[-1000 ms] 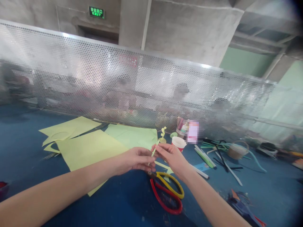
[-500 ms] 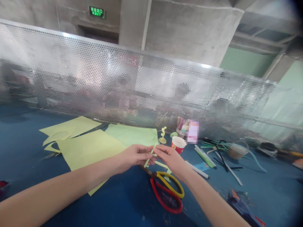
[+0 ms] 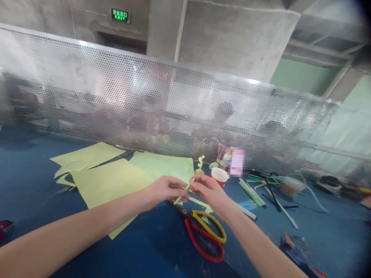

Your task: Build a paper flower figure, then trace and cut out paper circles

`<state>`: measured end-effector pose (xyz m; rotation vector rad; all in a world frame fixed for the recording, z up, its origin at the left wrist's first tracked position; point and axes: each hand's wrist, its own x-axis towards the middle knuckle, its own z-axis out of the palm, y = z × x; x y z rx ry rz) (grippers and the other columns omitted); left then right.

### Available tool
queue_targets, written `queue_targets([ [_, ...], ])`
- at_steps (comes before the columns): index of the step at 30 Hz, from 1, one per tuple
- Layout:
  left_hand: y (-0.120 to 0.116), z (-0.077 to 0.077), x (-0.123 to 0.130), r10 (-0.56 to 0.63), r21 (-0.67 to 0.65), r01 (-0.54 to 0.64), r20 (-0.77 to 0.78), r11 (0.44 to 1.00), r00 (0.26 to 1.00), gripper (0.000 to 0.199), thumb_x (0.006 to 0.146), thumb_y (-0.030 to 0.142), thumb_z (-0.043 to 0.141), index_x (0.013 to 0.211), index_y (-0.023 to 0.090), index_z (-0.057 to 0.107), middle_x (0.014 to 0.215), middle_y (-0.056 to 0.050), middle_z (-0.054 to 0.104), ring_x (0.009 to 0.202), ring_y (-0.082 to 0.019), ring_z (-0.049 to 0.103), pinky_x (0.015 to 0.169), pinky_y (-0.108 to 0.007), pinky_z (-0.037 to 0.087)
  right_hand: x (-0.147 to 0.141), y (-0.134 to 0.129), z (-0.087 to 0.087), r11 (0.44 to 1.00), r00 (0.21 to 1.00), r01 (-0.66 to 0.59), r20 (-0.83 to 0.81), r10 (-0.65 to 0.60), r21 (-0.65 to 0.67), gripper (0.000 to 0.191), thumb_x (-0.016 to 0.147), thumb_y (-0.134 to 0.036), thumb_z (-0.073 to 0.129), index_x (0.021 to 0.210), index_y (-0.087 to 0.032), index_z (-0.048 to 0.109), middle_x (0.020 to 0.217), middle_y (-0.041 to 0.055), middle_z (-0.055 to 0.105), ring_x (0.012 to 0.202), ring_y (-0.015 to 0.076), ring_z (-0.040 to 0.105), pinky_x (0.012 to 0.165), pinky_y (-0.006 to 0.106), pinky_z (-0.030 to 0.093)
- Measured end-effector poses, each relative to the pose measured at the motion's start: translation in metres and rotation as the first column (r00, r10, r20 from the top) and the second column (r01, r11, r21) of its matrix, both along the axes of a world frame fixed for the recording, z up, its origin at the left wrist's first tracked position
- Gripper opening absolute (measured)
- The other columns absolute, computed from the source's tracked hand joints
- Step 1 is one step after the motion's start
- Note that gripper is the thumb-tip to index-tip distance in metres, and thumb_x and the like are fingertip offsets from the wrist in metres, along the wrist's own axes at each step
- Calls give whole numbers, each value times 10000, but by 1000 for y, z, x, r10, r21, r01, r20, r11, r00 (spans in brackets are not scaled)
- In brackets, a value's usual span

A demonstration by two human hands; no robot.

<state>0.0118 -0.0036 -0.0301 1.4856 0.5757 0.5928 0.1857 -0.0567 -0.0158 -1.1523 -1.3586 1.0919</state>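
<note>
Between my two hands is a thin light-green paper strip (image 3: 179,199), tilted up to the right. My left hand (image 3: 166,191) pinches it around its middle with thumb and fingers. My right hand (image 3: 206,190) grips its upper end with the fingertips. Just below the hands lies a pair of scissors (image 3: 205,235) with one yellow and one red handle; the blades are partly hidden under my left hand. Paper scraps (image 3: 201,204) rest beside the scissors, behind the right hand. A large yellow paper sheet (image 3: 113,181) lies under and left of my left forearm.
Behind the hands are a green sheet (image 3: 162,166), a curled paper piece (image 3: 200,164) on a stand and a red-white paper cup (image 3: 219,175). Rolled sticks (image 3: 252,193) and a small basket (image 3: 292,185) lie right. A perforated metal screen (image 3: 185,104) closes the table's back.
The strip has tipped lower toward the horizontal between my fingers. My right fingers have shifted slightly and curled more around its upper end. The left hand is almost still.
</note>
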Motion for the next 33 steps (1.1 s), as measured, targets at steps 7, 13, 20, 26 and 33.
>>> queue_targets([
  [7,1,-2,0,-88,71,92,-64,993,994,229,671,316,699,818,141,697,776,-48,688,653,-138,580,666,-256,430,0,-5,4,999,986,5,167,0,-32,96,699,-256,629,698,-174,580,586,-37,546,577,108,477,587,243,356],
  [13,9,-8,-1,42,-1,-42,-84,999,996,300,658,361,713,845,143,626,742,-56,696,619,-137,590,597,-243,416,1,-2,-1,1000,977,-7,213,0,29,183,735,-359,627,755,-189,564,621,-39,534,612,122,488,616,258,365],
  [20,10,-2,-4,-7,-86,-1,-87,996,996,319,653,410,720,789,134,632,788,-75,701,659,-135,618,615,-239,423,-1,-2,-5,998,991,-28,131,21,48,189,759,-370,616,785,-201,534,730,-29,559,738,137,563,762,286,425],
  [26,14,0,-9,-161,-211,140,-84,967,983,317,720,423,668,788,114,662,790,-67,674,673,-104,605,606,-198,418,2,-2,-4,998,997,-64,49,65,-15,227,730,-378,655,796,-197,534,730,-31,562,730,124,578,772,289,459],
  [33,10,4,-5,-3,-148,0,-20,989,1000,375,700,466,667,861,141,573,790,-65,667,737,-166,646,751,-310,464,9,1,-2,997,1000,13,15,-12,-74,281,670,-387,702,758,-175,541,662,-25,578,640,111,565,720,289,473],
])
